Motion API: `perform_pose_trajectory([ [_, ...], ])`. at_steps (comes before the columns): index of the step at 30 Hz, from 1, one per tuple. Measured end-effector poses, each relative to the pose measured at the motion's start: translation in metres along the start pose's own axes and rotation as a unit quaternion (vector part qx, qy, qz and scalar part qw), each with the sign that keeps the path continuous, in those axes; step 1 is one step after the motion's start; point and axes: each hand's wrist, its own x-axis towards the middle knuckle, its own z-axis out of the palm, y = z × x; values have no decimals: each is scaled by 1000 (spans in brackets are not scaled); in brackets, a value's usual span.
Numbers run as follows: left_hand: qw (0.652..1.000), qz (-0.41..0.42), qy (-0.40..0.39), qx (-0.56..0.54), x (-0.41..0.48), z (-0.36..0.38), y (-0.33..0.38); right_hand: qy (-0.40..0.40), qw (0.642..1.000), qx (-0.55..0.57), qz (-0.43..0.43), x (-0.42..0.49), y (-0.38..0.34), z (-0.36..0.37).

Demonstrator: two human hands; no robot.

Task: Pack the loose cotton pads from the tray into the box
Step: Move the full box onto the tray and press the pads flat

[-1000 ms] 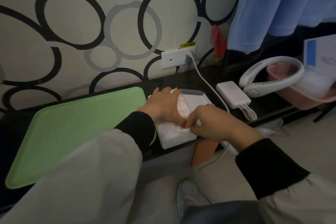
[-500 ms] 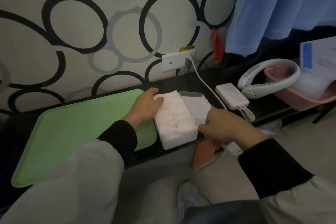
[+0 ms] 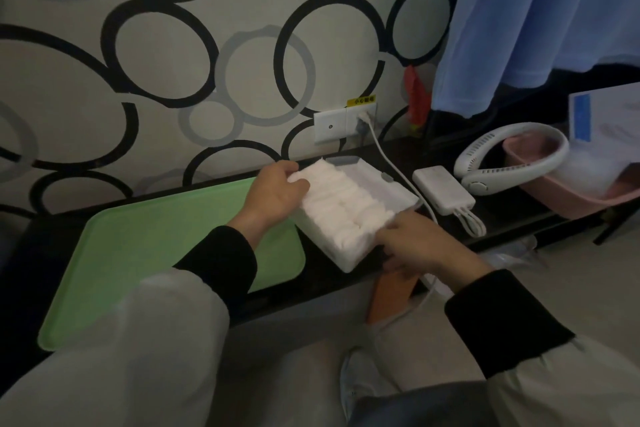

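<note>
my left hand [image 3: 273, 191] and right hand [image 3: 417, 244] both grip the white plastic box [image 3: 348, 253] full of soft white cotton pads [image 3: 346, 199].

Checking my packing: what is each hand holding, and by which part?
The left hand grips the far end of the row of white cotton pads in the open white rectangular box; the right hand holds the box's near right corner.

A dark tabletop [image 3: 512, 215] ran along a wall papered with black and grey rings. A white cable [image 3: 391, 163] was plugged into the wall socket [image 3: 346, 126]. Near it lay a white power bank [image 3: 443, 189], and a white neck fan [image 3: 502, 172] rested against a pink basin [image 3: 561, 189]. Blue cloth [image 3: 540, 21] hung above.
</note>
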Motion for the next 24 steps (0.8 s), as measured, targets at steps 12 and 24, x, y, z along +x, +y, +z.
perform_pose_trajectory([
  [12,983,-127,99,-84,-61,-90,-71,27,991,61,-114,19,-67,62],
  [24,963,-216,155,-45,-97,-155,-153,-49,985,69,-152,42,-117,152],
])
